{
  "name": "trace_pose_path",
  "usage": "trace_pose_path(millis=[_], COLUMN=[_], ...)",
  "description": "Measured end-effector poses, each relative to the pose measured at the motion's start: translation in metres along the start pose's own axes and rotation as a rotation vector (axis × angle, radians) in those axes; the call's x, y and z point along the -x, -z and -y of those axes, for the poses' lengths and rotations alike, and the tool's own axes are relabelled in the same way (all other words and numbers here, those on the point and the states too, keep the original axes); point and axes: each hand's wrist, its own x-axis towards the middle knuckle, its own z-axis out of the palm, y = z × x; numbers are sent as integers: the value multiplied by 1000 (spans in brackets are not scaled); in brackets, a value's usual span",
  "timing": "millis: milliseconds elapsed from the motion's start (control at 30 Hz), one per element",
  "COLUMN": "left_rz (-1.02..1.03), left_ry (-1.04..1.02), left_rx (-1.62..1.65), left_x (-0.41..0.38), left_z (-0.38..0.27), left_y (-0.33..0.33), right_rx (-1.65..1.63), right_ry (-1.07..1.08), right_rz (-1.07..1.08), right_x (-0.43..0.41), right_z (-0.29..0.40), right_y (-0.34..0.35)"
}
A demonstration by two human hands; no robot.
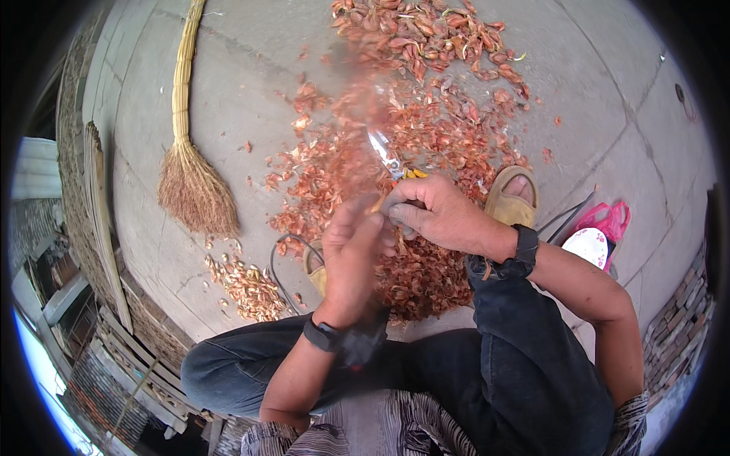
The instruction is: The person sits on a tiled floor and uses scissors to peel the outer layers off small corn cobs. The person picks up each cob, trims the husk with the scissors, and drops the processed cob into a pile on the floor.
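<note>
My left hand (356,245) and my right hand (436,211) meet over a heap of dry reddish shallot skins (433,273). Between their fingertips is a small pale shallot (377,205), partly hidden and blurred. Scissors (385,153) with yellow and orange handles lie at my right hand, blades pointing away; the fingers cover part of the handles, and whether they are held cannot be told. Unpeeled shallots (433,34), some sprouting, lie in a pile at the top. Peeled shallots (245,288) are heaped at the lower left.
A straw broom (197,188) lies at the left on the concrete floor. My sandaled foot (513,196) is beside the skins. A pink plastic bag (613,222) and a white patterned item (587,247) are at the right. Wooden planks (105,228) line the left edge; stacked bricks (678,325) stand lower right.
</note>
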Motion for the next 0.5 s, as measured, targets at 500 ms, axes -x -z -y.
trace_pose_path(millis=[500], left_rz=[42], left_ry=[-58], left_rx=[-135], left_x=[7], left_z=[-5], left_y=[-14], right_rx=[119], right_ry=[116], right_rz=[-66], right_x=[1], right_z=[-11], right_y=[4])
